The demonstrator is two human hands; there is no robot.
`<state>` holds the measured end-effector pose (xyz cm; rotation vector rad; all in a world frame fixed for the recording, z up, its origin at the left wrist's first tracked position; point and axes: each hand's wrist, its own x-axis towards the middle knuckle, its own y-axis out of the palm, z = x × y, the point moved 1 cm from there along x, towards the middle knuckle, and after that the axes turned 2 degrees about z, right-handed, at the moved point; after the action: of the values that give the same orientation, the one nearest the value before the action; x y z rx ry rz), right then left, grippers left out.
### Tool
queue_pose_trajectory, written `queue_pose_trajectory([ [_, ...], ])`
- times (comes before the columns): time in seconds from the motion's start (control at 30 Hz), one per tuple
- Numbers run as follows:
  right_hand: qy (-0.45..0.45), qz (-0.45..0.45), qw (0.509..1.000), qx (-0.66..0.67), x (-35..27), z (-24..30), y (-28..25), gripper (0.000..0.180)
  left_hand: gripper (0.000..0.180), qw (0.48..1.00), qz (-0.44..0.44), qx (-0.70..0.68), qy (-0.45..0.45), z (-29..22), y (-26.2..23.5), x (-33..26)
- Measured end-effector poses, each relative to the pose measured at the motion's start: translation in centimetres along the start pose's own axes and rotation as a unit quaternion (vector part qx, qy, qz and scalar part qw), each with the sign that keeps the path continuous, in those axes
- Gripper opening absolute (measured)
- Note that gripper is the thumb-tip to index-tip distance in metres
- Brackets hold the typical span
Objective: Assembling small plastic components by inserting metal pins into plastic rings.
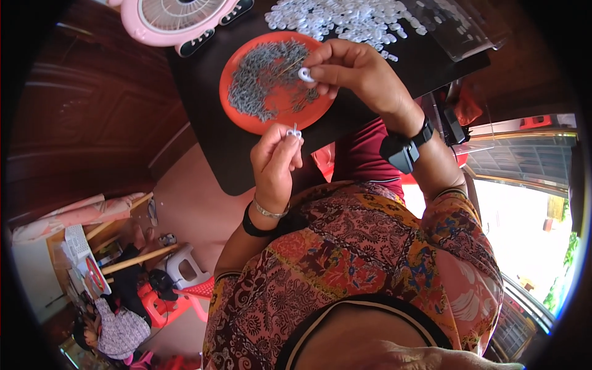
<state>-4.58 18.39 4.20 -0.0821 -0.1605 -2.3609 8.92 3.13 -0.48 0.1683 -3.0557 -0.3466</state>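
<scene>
My left hand (274, 163) is closed just below the plate's near rim. Pinched at its fingertips is a small white plastic clip (293, 133), with a thin grey nail sticking up from it. Over the right side of the orange plate (231, 114), my right hand (357, 71) grips another white plastic clip (305, 75), rounded with a hole, between thumb and fingers. Many small grey nails (250, 83) lie heaped in the plate. A thin brass-coloured stick (290, 66) reaches toward my right fingers; whether they hold it I cannot tell.
A large pile of white plastic clips (345, 15) covers the far part of the dark table (216, 157). A clear plastic box (462, 31) stands at the far right, a pink fan (179, 21) at the far left. Another person (120, 327) is at the lower left, near stools.
</scene>
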Motion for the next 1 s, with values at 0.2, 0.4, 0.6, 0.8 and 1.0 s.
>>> queue_pose_trajectory([
  [0.2, 0.032, 0.002, 0.999, 0.043, -0.8, -1.0, 3.3, 0.014, 0.016, 0.999, -0.047, -0.005, 0.018, -0.7, -0.2, 0.3],
  [0.4, 0.025, 0.008, 0.998, 0.052, -1.0, -1.6, 4.2, 0.011, 0.017, 0.997, -0.067, -0.006, 0.022, -0.7, -0.5, 0.0],
  [0.6, 0.007, 0.012, 1.000, 0.028, -1.3, -2.0, 4.4, 0.013, 0.020, 0.997, -0.070, 0.022, -0.003, -1.0, -0.2, -0.1],
  [0.8, 0.006, 0.011, 1.000, 0.020, -1.6, -1.4, 4.7, 0.013, 0.021, 0.997, -0.065, 0.033, -0.003, -0.8, -0.4, -0.2],
  [1.0, -0.029, 0.014, 0.999, -0.039, -1.7, -1.8, 4.7, 0.010, 0.017, 0.998, -0.063, -0.004, -0.001, -0.4, -0.6, -0.1],
])
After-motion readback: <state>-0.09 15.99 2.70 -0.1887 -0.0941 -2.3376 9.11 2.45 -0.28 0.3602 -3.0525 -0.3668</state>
